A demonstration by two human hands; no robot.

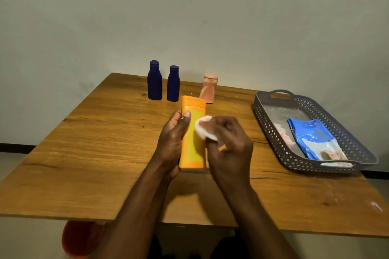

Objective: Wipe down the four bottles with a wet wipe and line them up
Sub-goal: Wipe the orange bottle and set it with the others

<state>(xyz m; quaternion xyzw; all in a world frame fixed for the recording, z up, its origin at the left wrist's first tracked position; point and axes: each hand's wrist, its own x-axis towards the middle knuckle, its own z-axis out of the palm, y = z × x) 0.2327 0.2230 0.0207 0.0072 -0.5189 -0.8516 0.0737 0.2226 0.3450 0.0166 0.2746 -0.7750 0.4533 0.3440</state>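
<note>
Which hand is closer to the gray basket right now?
Right. The right hand, pressing a white wipe to the orange bottle, is on the basket's side. The left hand holds the bottle from the far side, farther away.

Dim, warm indoor light from above and slightly in front. The forearms cast a soft shadow on the desk (94,132) beneath them. The wall (189,17) is evenly lit, darkening toward the corners. Mild glare whitens the pink bottle (208,90) and the basket (315,132) lining. Overall focus is soft; wide-angle distortion bows the desk edges.
</note>
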